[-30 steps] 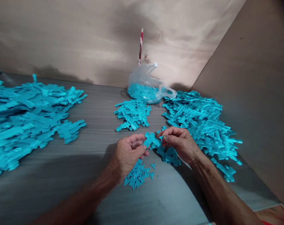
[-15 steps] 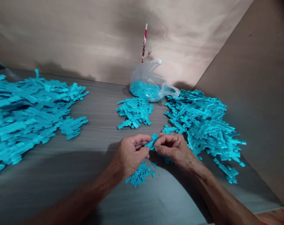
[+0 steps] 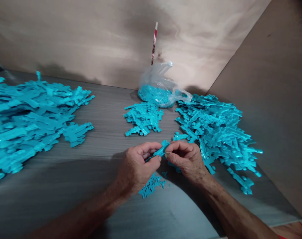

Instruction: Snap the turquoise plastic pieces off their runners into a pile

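My left hand [image 3: 137, 164] and my right hand [image 3: 187, 159] meet over the grey table [image 3: 96, 139], both pinched on one small turquoise plastic piece [image 3: 161, 150] held between the fingertips. Just below the hands lies a small heap of tiny turquoise bits [image 3: 151, 186]. A big pile of turquoise plastic frames [image 3: 215, 129] spreads right beside my right hand. Another small pile [image 3: 143, 118] lies just beyond the hands.
A large turquoise pile [image 3: 28, 116] covers the table's left side. A clear plastic bag [image 3: 160, 88] holding turquoise pieces stands at the back by the brown paper wall [image 3: 91, 39], with a red and white stick [image 3: 154, 43] behind it. A brown panel [image 3: 272, 83] closes off the right.
The hands have drawn closer together on the piece. The larger turquoise cluster that hung under my right hand is now out of sight.
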{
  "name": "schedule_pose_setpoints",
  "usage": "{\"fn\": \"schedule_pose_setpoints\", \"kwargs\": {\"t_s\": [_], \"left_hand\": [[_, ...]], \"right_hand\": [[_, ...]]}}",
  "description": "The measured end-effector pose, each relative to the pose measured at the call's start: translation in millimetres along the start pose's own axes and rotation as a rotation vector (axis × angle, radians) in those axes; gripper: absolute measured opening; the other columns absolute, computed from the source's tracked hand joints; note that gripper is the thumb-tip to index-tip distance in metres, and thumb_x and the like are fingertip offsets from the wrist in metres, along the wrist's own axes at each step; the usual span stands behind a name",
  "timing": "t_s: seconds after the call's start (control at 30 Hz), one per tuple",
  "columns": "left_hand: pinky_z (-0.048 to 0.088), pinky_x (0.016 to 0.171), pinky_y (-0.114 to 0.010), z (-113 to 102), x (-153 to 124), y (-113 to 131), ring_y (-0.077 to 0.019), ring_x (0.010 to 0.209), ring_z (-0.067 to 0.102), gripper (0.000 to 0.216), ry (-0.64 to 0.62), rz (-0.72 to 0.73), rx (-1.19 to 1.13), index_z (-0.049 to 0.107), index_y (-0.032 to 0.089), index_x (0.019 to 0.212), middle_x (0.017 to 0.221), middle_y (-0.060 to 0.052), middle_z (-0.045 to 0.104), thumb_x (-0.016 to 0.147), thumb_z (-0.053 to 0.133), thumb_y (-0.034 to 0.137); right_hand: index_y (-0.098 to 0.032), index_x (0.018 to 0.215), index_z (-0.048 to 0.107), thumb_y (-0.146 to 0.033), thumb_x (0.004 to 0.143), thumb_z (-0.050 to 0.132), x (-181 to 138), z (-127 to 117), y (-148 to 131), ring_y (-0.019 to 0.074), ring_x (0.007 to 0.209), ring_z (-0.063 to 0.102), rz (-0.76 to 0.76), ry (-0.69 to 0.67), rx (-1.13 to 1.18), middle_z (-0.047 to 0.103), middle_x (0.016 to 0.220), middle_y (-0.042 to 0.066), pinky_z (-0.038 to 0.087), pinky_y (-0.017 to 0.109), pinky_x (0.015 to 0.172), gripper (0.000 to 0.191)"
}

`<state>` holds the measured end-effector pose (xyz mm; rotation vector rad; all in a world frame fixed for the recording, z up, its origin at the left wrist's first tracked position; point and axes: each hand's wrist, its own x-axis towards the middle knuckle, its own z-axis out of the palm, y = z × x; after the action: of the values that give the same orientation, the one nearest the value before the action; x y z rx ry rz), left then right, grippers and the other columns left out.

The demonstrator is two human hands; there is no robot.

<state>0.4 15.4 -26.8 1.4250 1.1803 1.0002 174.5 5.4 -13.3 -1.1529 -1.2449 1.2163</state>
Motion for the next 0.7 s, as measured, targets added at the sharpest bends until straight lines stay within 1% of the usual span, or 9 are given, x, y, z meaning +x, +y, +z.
{"fn": "schedule_pose_setpoints", "kwargs": {"t_s": [0.1,0.27,0.37,0.53,0.6,0.7], "left_hand": [[0.058,0.079,-0.027,1.4,-0.3,1.5,-0.0199,0.087,0.072,0.033,0.030,0.034,0.036,0.075,0.020,0.106,0.097,-0.003,0.078,0.073,0.071,0.023],[0.058,0.079,-0.027,2.9,-1.9,2.8,-0.0206,0.087,0.072,0.029,0.068,0.086,0.104,0.077,0.021,0.103,0.096,-0.003,0.078,0.074,0.071,0.023],[0.058,0.079,-0.028,2.2,-3.4,1.9,-0.0207,0.086,0.072,0.028,0.091,0.124,0.168,0.077,0.024,0.104,0.095,-0.002,0.079,0.076,0.070,0.023],[0.057,0.082,-0.028,-0.5,-4.4,1.8,-0.0196,0.086,0.072,0.030,0.070,0.153,0.192,0.076,0.028,0.108,0.098,-0.001,0.078,0.079,0.070,0.026],[0.057,0.081,-0.028,-1.2,-4.7,3.9,-0.0197,0.086,0.073,0.030,0.055,0.154,0.182,0.075,0.028,0.110,0.098,-0.001,0.078,0.080,0.070,0.027],[0.057,0.080,-0.029,-1.4,-5.0,9.1,-0.0198,0.082,0.072,0.030,0.057,0.152,0.202,0.076,0.026,0.108,0.095,-0.001,0.079,0.078,0.070,0.026]], "right_hand": [[-0.020,0.072,0.070,-0.024,0.071,0.074,-3.0,2.2,2.9,0.0135,0.060,0.055,-0.028,0.009,-0.012,0.066,0.066,0.000,0.044,0.029,0.059,0.006],[-0.022,0.073,0.069,-0.024,0.075,0.071,-6.0,4.2,4.2,0.0149,0.063,0.056,-0.126,0.039,-0.105,0.065,0.067,0.000,0.046,0.030,0.062,0.004],[-0.023,0.075,0.070,-0.025,0.077,0.071,-6.1,4.1,3.7,0.0153,0.063,0.057,-0.161,0.028,-0.117,0.065,0.068,0.000,0.047,0.030,0.062,0.003],[-0.023,0.076,0.071,-0.026,0.078,0.072,-5.5,3.0,3.5,0.0156,0.066,0.059,-0.138,0.003,-0.029,0.066,0.073,0.001,0.049,0.030,0.065,0.004],[-0.022,0.076,0.072,-0.026,0.078,0.073,-5.2,2.6,3.3,0.0150,0.066,0.060,-0.113,-0.014,0.026,0.066,0.074,0.000,0.049,0.030,0.064,0.004],[-0.023,0.075,0.073,-0.024,0.077,0.074,-4.8,3.1,2.1,0.0146,0.067,0.060,-0.117,-0.015,0.054,0.066,0.074,0.000,0.049,0.029,0.066,0.003]]}}
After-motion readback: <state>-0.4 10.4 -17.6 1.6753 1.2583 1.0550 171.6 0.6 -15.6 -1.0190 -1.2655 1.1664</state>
